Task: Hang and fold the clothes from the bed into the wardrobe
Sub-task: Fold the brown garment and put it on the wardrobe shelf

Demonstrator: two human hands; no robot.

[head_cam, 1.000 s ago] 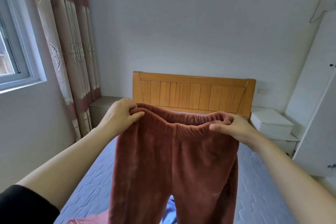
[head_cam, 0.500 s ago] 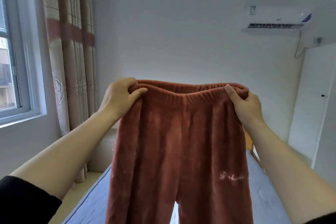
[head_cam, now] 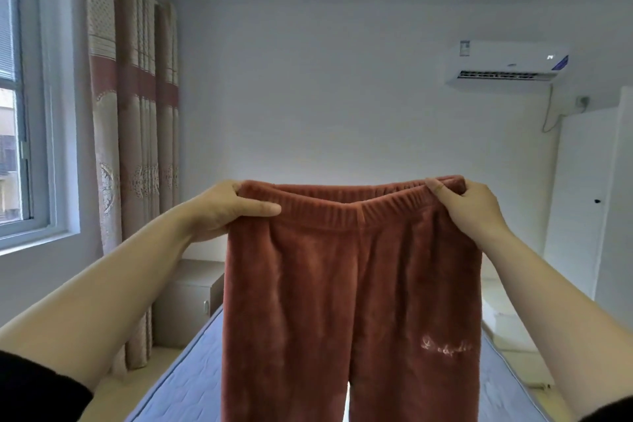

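I hold the rust-brown fleece trousers (head_cam: 342,284) up in front of me, spread flat and facing me, with the elastic waistband (head_cam: 349,209) stretched level between my two hands. My left hand (head_cam: 222,209) grips the left corner of the waistband, thumb laid along the front of the fabric and the other fingers curled behind it. My right hand (head_cam: 469,205) pinches the right corner in the same way, thumb on the near side. Both forearms are bare and reach forward, and a black sleeve (head_cam: 34,387) shows at my left elbow.

The two legs hang straight down side by side and run out of the bottom of the view, so I cannot tell whether the hems touch anything. A pale embroidered script (head_cam: 445,348) sits on the right leg.

Below and behind the trousers lies the bed (head_cam: 191,387), its blue quilted surface showing on both sides of the fabric and in the gap between the legs. A grey nightstand (head_cam: 185,301) stands on the far left of the bed. Further left a beige and red curtain (head_cam: 133,147) hangs beside the window (head_cam: 20,113). High on the far wall to the right is an air conditioner (head_cam: 503,68), and below it on the right stands the white wardrobe (head_cam: 582,199), its door shut, with a small dark knob.
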